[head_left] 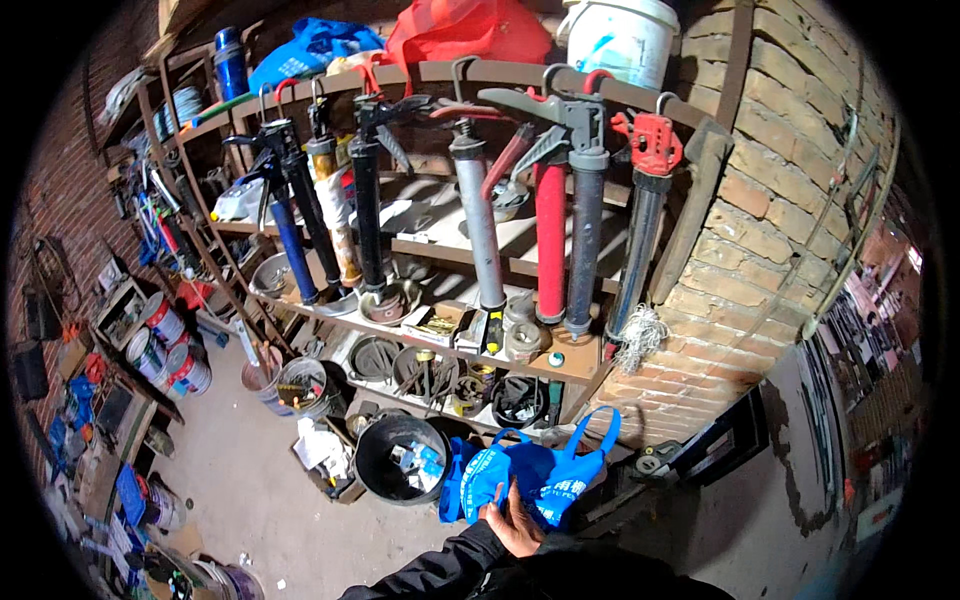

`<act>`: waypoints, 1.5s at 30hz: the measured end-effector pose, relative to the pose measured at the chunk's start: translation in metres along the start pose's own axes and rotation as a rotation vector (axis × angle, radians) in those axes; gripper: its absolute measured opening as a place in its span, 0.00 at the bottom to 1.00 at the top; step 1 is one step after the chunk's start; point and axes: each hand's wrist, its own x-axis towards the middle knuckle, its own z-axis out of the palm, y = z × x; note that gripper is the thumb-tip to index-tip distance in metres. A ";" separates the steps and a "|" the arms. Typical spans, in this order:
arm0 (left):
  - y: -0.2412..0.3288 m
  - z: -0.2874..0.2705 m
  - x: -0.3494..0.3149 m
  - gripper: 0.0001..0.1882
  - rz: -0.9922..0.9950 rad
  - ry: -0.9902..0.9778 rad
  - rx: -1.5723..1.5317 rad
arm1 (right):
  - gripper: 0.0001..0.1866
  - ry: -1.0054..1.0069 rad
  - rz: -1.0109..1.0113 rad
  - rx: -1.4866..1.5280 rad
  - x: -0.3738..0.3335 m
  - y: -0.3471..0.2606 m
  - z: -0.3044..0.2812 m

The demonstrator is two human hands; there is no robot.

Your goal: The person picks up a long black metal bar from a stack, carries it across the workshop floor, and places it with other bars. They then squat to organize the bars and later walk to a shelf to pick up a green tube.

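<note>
A bright blue fabric bag (545, 478) with white printing and a loop handle hangs low in front of me, crumpled and partly folded. My left hand (516, 527), in a black sleeve from the lower edge, is closed on the near side of the bag. A second black sleeve comes in from the lower right and meets the same spot. The fingers of my right hand cannot be made out there. Just left of the bag stands a black bucket (371, 462) with scraps and packets in it.
Several caulking guns, including a red one (550, 240), hang along a metal shelf rack (440, 72). A hammer (690, 205) hangs beside the brick wall (765, 200). A white bucket (622, 45) and red bag (465, 32) sit on top. Paint cans (188, 370) stand at left.
</note>
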 end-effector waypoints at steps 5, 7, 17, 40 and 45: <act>0.018 -0.024 0.031 0.21 -0.530 -0.250 0.041 | 0.45 0.009 -0.051 -0.034 0.016 0.053 0.012; 0.026 -0.023 0.039 0.21 -0.622 -0.285 0.037 | 0.44 0.051 -0.068 -0.092 0.013 0.058 0.016; 0.072 -0.008 0.072 0.21 -0.858 -0.352 0.036 | 0.32 0.241 -0.270 -0.155 -0.009 -0.001 -0.001; 0.043 -0.050 0.045 0.21 -1.134 -0.259 0.203 | 0.12 0.410 -0.546 -0.895 -0.004 0.114 -0.007; -0.012 -0.097 0.071 0.19 -1.123 -0.285 0.330 | 0.08 0.469 -0.790 -0.843 -0.001 0.100 -0.012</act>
